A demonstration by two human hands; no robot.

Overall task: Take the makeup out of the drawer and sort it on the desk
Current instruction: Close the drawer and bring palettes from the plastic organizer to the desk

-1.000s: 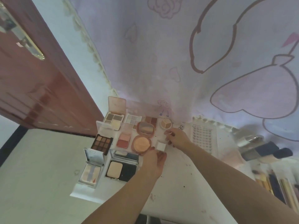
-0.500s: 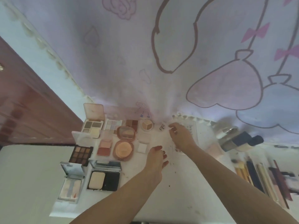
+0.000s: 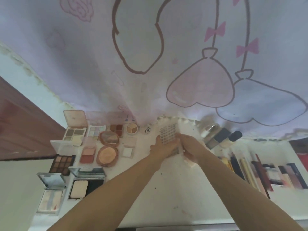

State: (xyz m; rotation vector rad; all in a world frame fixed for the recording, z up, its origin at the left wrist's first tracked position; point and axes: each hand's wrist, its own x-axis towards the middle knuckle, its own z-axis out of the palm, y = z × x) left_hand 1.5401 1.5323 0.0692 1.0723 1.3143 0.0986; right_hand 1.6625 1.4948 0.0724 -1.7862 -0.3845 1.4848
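Both the left hand (image 3: 164, 148) and right hand (image 3: 191, 147) are gripping a clear dotted sticker sheet (image 3: 168, 133) mid-frame, likely placing it next on the white bench (image 3: 166, 194).

Both forearms are bare to the frame edge, left hand (image 3: 164, 148) and right hand (image 3: 190, 147) ungloved.

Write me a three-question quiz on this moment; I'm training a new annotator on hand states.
1. True or false: both hands hold the clear dotted sheet.
2. The round orange powder compact lies: A) left of the hands, B) right of them, C) under them?
3. What lies in a row at the desk's right end?

Key: 1 true: left hand, right hand. 2 A. 3 pencils and tubes.
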